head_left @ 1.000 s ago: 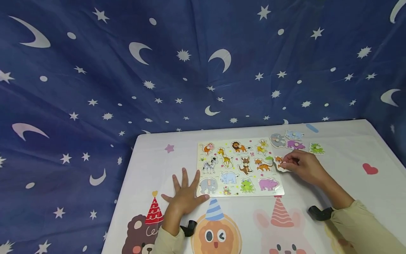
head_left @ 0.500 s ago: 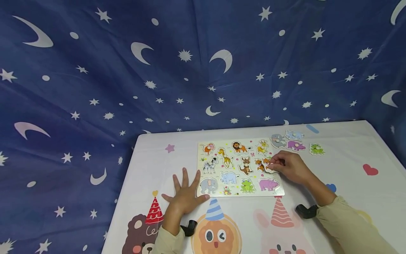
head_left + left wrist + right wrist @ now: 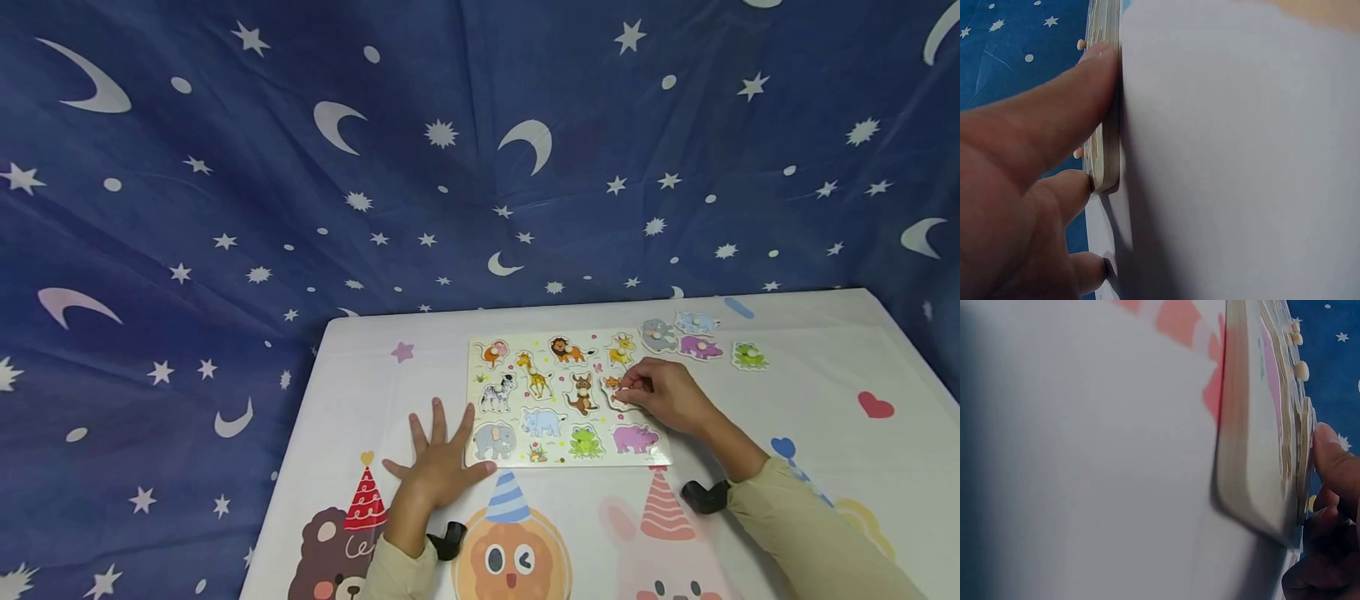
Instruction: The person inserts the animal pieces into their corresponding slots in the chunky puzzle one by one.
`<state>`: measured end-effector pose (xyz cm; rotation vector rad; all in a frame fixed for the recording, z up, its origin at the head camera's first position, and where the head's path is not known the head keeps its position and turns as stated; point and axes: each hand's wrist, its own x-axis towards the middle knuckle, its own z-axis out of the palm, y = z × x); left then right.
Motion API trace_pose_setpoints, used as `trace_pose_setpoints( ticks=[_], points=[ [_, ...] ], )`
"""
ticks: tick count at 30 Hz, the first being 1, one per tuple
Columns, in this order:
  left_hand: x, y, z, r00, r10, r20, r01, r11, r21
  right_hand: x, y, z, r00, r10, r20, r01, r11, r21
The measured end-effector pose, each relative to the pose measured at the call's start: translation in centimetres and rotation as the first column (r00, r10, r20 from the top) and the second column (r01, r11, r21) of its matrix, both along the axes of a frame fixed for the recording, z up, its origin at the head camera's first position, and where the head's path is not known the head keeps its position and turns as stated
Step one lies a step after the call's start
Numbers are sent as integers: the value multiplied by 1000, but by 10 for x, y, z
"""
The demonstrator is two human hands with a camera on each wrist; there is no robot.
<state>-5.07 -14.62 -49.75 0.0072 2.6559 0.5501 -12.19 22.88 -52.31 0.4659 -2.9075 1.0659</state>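
Note:
A wooden animal puzzle board [image 3: 656,460] lies flat on the white table. My right hand [image 3: 671,396] pinches a tiger piece [image 3: 612,387] over the tiger picture, at the board's right side. In the right wrist view the thumb and fingers hold the tiger piece [image 3: 1305,456] by its edge, tilted against the board; whether it sits in its recess I cannot tell. My left hand [image 3: 435,471] rests spread at the board's lower left corner. Its thumb and a finger touch the board's edge [image 3: 1110,165] in the left wrist view.
Beyond the board's upper right corner lie an elephant piece [image 3: 657,335], a light blue rhino piece [image 3: 697,323], a purple hippo piece [image 3: 700,347] and a frog piece [image 3: 750,356]. A blue curtain [image 3: 420,183] with moons and stars hangs behind the table.
My right hand has carried the tiger piece left, from beside the board's right edge to over the tiger picture. The left hand has stayed in place.

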Motion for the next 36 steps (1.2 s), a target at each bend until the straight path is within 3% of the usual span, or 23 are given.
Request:
trace_pose_setpoints(
  ticks=[8,25,36],
  points=[
    [0,1,-1,1000,-6,4,6,1000,-17,0,-6,3,999,-8,45,8,1000,13],
    [0,1,-1,1000,2,0,-2,1000,-6,-3,-13,1,1000,-19,22,17,998,64],
    [0,1,2,1000,-9,-4,9,1000,-10,-3,-9,8,997,-40,61,32,992,125]
  ],
)
